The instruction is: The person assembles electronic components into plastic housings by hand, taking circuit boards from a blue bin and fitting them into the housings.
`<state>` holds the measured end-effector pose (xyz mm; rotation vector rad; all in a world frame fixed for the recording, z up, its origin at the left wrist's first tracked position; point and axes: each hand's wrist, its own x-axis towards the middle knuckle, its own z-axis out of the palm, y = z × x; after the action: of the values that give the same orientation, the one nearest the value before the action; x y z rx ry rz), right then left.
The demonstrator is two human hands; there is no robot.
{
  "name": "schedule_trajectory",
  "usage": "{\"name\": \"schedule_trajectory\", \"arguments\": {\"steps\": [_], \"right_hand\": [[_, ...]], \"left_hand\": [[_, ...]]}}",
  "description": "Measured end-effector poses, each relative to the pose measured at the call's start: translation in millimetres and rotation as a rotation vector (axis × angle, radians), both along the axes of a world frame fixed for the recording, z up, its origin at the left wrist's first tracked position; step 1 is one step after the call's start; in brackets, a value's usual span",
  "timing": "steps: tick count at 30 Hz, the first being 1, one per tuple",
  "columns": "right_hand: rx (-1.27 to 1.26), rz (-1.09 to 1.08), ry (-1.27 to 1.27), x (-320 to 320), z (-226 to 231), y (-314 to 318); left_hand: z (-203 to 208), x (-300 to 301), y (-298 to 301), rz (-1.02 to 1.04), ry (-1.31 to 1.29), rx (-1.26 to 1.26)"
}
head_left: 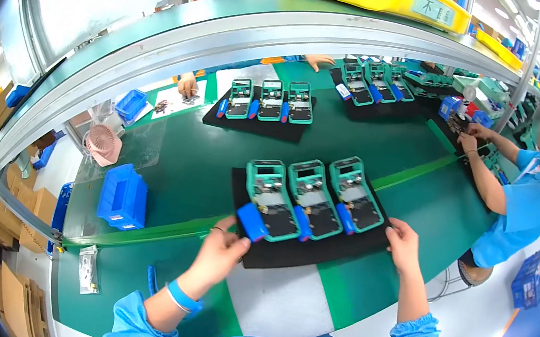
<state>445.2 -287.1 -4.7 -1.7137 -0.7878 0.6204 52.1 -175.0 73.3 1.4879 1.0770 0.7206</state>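
A black foam mat [279, 255] lies in front of me on the green table. Side by side on it rest three open green device housings, a left [272, 203], a middle [315, 202] and a right one [356, 197], each with a blue cylinder-like part at its left side. My left hand [219, 254] pinches the mat's left edge, its fingertips close to the leftmost blue part [252, 222]. At the opposite edge, my right hand [404, 247] grips the mat between thumb and fingers.
Farther off lie two more black mats [262, 126] [393, 111] with similar housings. Blue bins [123, 197] and a pink fan [102, 145] stand at left. A co-worker [527, 182] sits at right; other hands [187, 85] reach in from the far side. A metal shelf beam [232, 37] spans above.
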Motion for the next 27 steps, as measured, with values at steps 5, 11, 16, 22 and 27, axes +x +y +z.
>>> {"name": "schedule_trajectory", "arguments": {"steps": [5, 11, 16, 22, 27], "right_hand": [[-0.018, -0.271, -0.091, 76, -12, -91], [-0.057, -0.555, -0.103, 123, -23, -152], [0.116, -0.584, -0.34, 155, -41, -148], [0.078, -0.37, -0.802, 67, 27, -42], [0.175, 0.061, -0.696, -13, 66, 64]], "left_hand": [[-30, 73, -52, -0.306, 0.009, -0.215], [-54, 144, -88, -0.592, -0.062, -0.382], [-73, 218, -81, -0.702, -0.013, -0.239], [-87, 278, -63, -0.778, -0.06, -0.203], [-67, 228, 18, -0.81, 0.046, -0.006]]}}
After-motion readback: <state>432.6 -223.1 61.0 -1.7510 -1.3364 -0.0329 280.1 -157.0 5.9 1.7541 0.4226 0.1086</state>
